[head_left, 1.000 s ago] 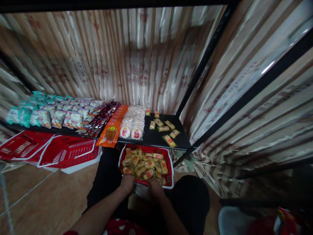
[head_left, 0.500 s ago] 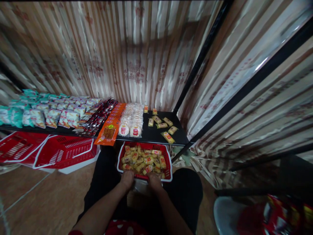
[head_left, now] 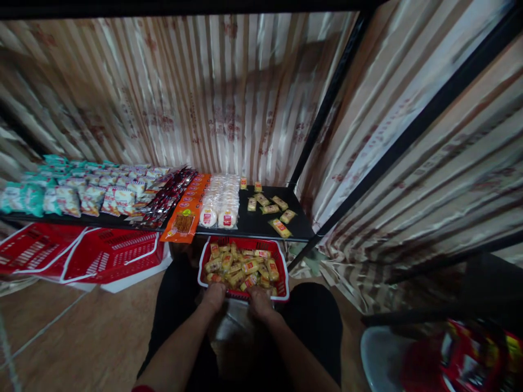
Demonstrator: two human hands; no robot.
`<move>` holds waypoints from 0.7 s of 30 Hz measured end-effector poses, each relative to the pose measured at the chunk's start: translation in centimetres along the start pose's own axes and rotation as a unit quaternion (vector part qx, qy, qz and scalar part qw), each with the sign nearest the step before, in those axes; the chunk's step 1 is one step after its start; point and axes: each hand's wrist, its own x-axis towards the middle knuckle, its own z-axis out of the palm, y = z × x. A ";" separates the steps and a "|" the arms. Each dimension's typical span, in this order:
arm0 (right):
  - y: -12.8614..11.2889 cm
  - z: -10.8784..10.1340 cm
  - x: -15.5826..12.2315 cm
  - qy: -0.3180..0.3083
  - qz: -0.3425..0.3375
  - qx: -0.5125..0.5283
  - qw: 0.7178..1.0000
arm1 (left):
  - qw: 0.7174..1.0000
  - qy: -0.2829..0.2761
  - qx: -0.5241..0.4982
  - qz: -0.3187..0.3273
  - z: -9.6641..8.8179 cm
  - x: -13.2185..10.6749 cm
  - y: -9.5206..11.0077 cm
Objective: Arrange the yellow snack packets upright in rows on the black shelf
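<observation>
A red basket (head_left: 281, 275) with a white rim rests between my knees, just below the shelf's front edge. Small yellow-wrapped snack packs (head_left: 250, 267) fill it in a loose heap. At its near rim, my left hand (head_left: 214, 296) is closed around the left part, fingers partly hidden inside. My right hand (head_left: 260, 302) grips the same rim further right. More of these yellow packs (head_left: 269, 209) lie scattered on the right end of the black shelf (head_left: 300, 220). Beside them stand rows of clear-wrapped round white crackers (head_left: 218, 201).
Left along the shelf are orange packets (head_left: 186, 215), dark red packets (head_left: 171, 193) and white-and-teal bags (head_left: 90, 196). Red baskets (head_left: 114, 253) sit on the floor beneath. Black shelf posts (head_left: 316, 130) rise at right, before a striped curtain (head_left: 229, 98). A pale tub (head_left: 379, 354) stands lower right.
My view has shifted slightly, so the shelf and its goods appear a little lower on the left. Both hands keep their hold on the basket, and the packs look unmoved.
</observation>
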 end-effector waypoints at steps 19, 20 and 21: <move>-0.2 0.7 -0.7 -0.013 0.003 0.002 1.000 | 0.996 0.000 -0.083 -0.016 0.7 -1.0 0.2; -0.4 0.7 -0.8 -0.011 0.005 0.007 1.000 | 0.996 0.001 -0.087 -0.009 0.7 -1.0 0.1; -0.5 0.7 -0.8 -0.011 0.007 0.012 1.000 | 0.996 0.002 -0.094 0.002 0.7 -1.1 0.0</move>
